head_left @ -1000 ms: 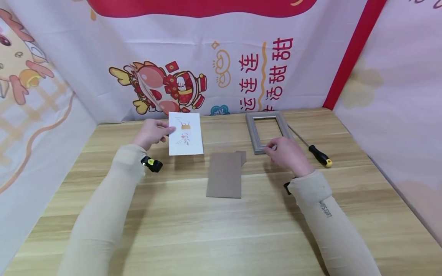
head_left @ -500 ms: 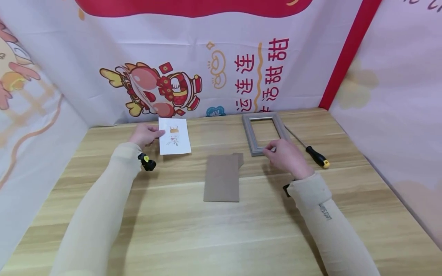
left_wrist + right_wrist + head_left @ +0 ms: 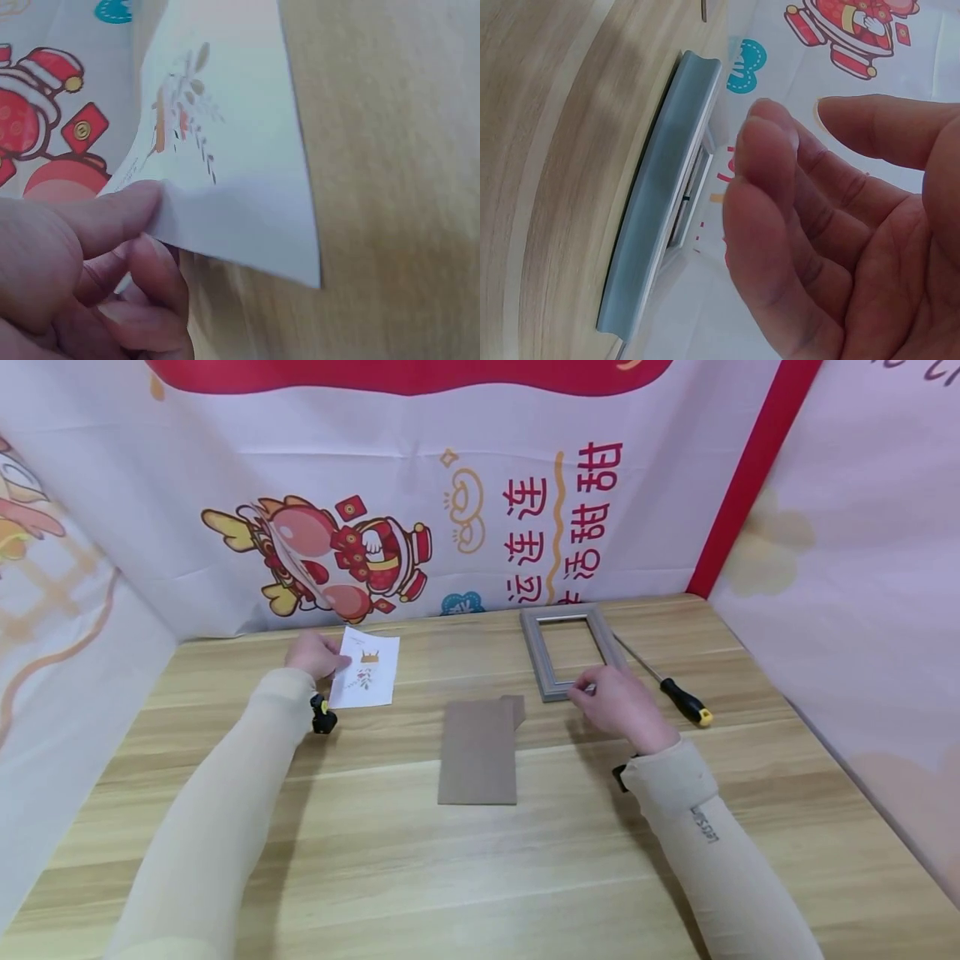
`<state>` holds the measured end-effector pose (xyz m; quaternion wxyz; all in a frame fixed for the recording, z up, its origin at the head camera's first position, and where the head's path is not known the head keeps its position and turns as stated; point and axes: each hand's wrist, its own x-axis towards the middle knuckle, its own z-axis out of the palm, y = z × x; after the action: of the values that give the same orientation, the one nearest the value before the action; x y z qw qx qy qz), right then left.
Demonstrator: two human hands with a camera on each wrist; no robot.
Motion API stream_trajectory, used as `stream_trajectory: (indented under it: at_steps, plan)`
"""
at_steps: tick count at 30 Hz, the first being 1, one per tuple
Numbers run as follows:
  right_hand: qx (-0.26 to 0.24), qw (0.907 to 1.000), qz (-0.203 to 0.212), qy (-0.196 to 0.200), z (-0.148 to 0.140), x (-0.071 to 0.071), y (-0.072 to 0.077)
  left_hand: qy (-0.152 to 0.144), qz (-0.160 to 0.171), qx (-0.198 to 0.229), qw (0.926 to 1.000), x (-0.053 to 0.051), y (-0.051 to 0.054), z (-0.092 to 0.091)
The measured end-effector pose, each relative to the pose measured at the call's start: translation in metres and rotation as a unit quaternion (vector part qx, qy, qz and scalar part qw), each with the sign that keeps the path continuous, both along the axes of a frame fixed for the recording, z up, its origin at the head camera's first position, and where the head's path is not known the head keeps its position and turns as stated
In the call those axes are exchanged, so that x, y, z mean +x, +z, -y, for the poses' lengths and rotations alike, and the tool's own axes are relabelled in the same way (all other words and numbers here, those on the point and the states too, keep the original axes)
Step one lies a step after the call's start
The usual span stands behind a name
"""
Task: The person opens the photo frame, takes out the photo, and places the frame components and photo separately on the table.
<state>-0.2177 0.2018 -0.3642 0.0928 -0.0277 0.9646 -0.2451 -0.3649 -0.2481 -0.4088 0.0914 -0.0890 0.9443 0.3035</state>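
Near the back left of the table, my left hand [image 3: 313, 655] pinches a white printed card [image 3: 367, 668] by its edge between thumb and fingers. The card [image 3: 240, 150] bends a little and is tilted above the wood in the left wrist view. My right hand [image 3: 617, 700] hovers by the near edge of a grey picture frame [image 3: 534, 652], apart from it. In the right wrist view, that hand [image 3: 832, 225] has loosely bent fingers with a gap to the thumb and holds nothing. The frame [image 3: 660, 195] lies flat, its opening showing bare wood.
A brown backing board [image 3: 477, 752] with a tab at its upper right lies mid-table. To the right of the frame is a screwdriver [image 3: 684, 700] with a black and yellow handle. A faint pale rectangle [image 3: 459, 656] shows on the wood. A printed cloth [image 3: 420, 452] hangs behind.
The left hand has carried the card left and lower, closer to the table, and the card has tilted. The right hand has stayed by the frame. The whole view has shifted slightly.
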Motion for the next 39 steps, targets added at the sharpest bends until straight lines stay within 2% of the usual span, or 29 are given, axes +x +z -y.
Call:
stream_trajectory:
  at_steps: [5,7,12,16,20,24,27,30,32,35,39]
  plan:
    - [-0.003,0.9999,0.015,0.003,0.005,0.001,0.001,-0.018,0.002,-0.062,0.9979,0.01,0.007,0.002]
    - [0.002,0.9999,0.01,0.008,0.007,0.001,0.001,-0.016,0.005,-0.069,0.9975,0.015,0.01,0.001]
    - [0.014,0.9995,-0.004,0.029,0.014,0.001,-0.001,0.001,-0.001,-0.056,0.9984,0.023,0.013,0.001]
    - [0.018,0.9985,-0.022,0.046,0.02,0.002,-0.005,-0.002,-0.042,-0.034,0.9985,0.032,0.015,-0.002]
    - [0.016,0.9978,-0.036,0.054,0.023,0.003,-0.009,-0.045,-0.085,-0.014,0.9953,0.05,0.024,-0.014]
    - [0.017,0.997,-0.028,0.07,0.027,0.0,-0.013,-0.096,-0.121,-0.013,0.9879,0.076,0.032,-0.03]
    - [0.025,0.9947,-0.042,0.091,0.034,-0.008,-0.016,-0.135,-0.143,-0.021,0.9803,0.094,0.034,-0.039]
    - [0.033,0.99,-0.066,0.12,0.044,-0.02,-0.022,-0.173,-0.144,-0.026,0.9741,0.109,0.035,-0.047]
    - [0.039,0.9852,-0.075,0.149,0.053,-0.028,-0.026,-0.189,-0.134,-0.031,0.9723,0.118,0.036,-0.051]
    - [0.049,0.9783,-0.067,0.19,0.065,-0.04,-0.032,-0.197,-0.126,-0.034,0.9716,0.129,0.036,-0.054]
    - [0.059,0.9724,-0.052,0.219,0.078,-0.049,-0.038,-0.203,-0.142,-0.037,0.9683,0.138,0.034,-0.053]
